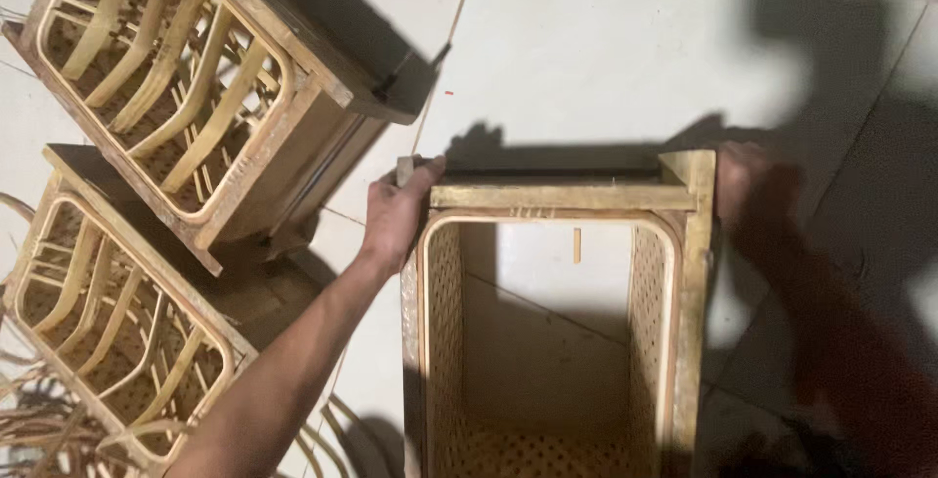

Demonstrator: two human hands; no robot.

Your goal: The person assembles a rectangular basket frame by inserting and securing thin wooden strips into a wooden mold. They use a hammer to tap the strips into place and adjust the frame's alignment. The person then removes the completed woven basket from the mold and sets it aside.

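Observation:
A wooden frame with woven cane side panels [562,196] stands on the tiled floor in front of me, open at the top so the tiles show through. My left hand [396,216] grips its far left corner. My right hand [745,183] holds the far right corner post and lies mostly in shadow. A small loose sliver of wood [576,244] lies on the floor inside the frame.
Two similar wooden frames with bent rattan ribs lie on the left, one at the top left [186,77] and one below it [117,302]. Loose rattan strips [39,419] are piled at the bottom left. White floor tiles [586,48] spread beyond.

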